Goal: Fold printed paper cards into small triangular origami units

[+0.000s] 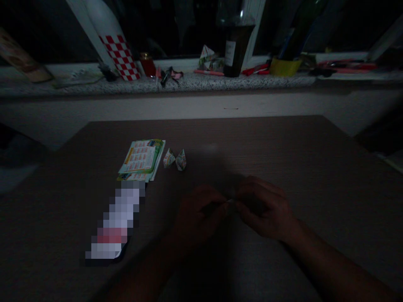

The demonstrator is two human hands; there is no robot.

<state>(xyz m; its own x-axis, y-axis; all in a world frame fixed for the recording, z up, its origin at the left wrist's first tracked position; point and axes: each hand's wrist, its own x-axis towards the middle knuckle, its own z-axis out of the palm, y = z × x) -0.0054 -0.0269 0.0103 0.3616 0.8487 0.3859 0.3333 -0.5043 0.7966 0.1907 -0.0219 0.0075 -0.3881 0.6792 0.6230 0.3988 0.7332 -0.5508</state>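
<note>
My left hand (203, 212) and my right hand (266, 205) meet over the dark table. Thumb and fingers of each are pinched together on a small pale piece of paper (230, 201), of which only a thin sliver shows between the fingertips. In the dim light its shape is hard to make out. Beyond my left hand sit two small folded paper pieces (175, 160), printed in green and red, side by side. Left of them lies a stack of printed calendar cards (140, 158).
Nearer me than the cards lies a phone-like slab with a blurred bright face (116, 222). On the stone windowsill (189, 86) stand a checkered bottle (121, 56), a dark labelled cup (237, 50), a red jar (147, 66), another folded paper shape (208, 56) and a yellow-based holder (285, 67).
</note>
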